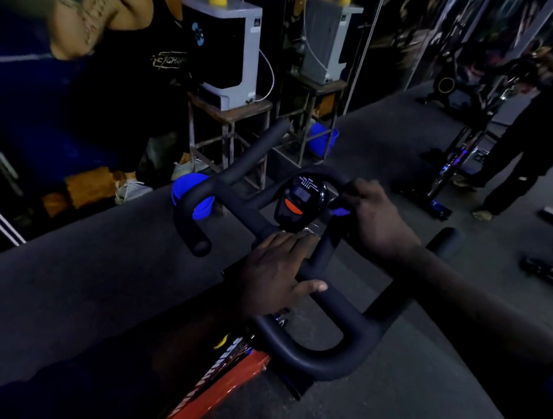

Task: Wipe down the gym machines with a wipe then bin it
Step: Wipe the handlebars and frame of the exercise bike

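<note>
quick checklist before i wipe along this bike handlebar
1. Wipe in right hand: ok, a blue corner shows under the curled fingers.
2. Left hand steadying handlebar: ok, resting flat on the middle bar.
3. Console uncovered: ok, in plain view beside the right hand.
4. Left grip free: cannot tell, a blue object sits right behind it.
5. Bin in sight: cannot tell, only a blue bucket under a stand.

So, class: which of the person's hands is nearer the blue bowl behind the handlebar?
Left. The left hand rests on the middle of the handlebar, right of the blue bowl; the right hand, gripping a blue wipe, is farther right, past the screen.
</note>
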### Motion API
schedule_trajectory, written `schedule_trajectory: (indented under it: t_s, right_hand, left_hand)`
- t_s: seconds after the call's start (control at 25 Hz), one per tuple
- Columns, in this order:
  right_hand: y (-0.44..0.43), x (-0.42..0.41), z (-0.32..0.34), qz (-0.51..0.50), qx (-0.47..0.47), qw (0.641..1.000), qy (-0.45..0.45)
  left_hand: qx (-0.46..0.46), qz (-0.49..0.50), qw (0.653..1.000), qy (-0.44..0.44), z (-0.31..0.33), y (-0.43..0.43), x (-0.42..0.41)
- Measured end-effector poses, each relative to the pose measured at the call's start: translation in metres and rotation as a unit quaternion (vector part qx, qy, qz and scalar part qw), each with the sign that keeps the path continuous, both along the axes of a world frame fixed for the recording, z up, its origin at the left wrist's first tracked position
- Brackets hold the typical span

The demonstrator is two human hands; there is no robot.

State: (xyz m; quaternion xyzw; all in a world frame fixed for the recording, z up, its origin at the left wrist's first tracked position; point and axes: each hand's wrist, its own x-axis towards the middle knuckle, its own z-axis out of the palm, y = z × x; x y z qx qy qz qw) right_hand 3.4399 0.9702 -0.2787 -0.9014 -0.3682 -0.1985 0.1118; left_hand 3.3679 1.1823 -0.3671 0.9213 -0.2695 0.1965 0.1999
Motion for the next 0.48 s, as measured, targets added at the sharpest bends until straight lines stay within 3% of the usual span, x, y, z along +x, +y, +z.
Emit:
schedule_trajectory:
  t_s: [0.08, 0.16, 0.48]
  right_hand:
    - [0.003, 0.001, 0.022, 0.030, -0.003, 0.999, 0.028]
    - [0.011, 0.025, 0.043, -0.023, 0.040, 0.998, 0.036]
    - [0.003, 0.026, 0.026, -0.026, -0.034, 0.999, 0.031]
  left_hand:
    - [0.014, -0.003, 1.000, 0.005, -0.001, 0.000, 0.002]
    - [0.014, -0.002, 1.000, 0.011, -0.002, 0.001, 0.002]
    - [-0.044, -0.025, 0.998, 0.038, -0.008, 0.003, 0.009]
